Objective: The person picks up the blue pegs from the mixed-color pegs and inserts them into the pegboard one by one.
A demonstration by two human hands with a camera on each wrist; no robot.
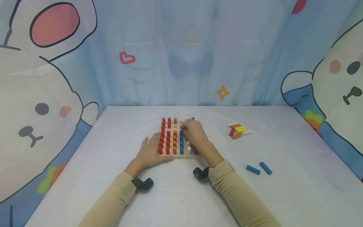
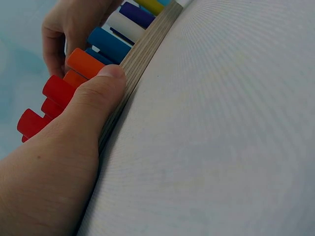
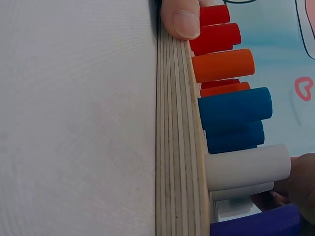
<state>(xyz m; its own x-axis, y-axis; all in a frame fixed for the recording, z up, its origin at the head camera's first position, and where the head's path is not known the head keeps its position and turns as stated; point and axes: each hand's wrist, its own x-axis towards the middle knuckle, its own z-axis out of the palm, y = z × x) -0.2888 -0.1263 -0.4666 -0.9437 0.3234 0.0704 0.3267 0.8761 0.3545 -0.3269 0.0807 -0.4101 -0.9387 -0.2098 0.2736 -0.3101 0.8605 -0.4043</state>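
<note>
A wooden pegboard (image 1: 184,156) lies on the table, with red, orange, blue, white and purple pegs upright in columns. My left hand (image 1: 151,153) rests at its near left corner, fingers fairly straight along the left side. In the left wrist view, the left thumb (image 2: 101,96) presses against the front edge beside an orange peg (image 2: 86,63). My right hand (image 1: 195,134) reaches over the board, fingertips curled down and pinching at the blue column. A blue peg (image 1: 181,138) stands just nearer than those fingertips; the hand largely hides the peg it pinches.
Two loose blue pegs (image 1: 253,170) lie at the right on the table (image 1: 283,195). Farther back is a small pile of loose pegs (image 1: 241,129) in white, orange, red and yellow. A patterned curtain (image 1: 184,85) hangs behind the table.
</note>
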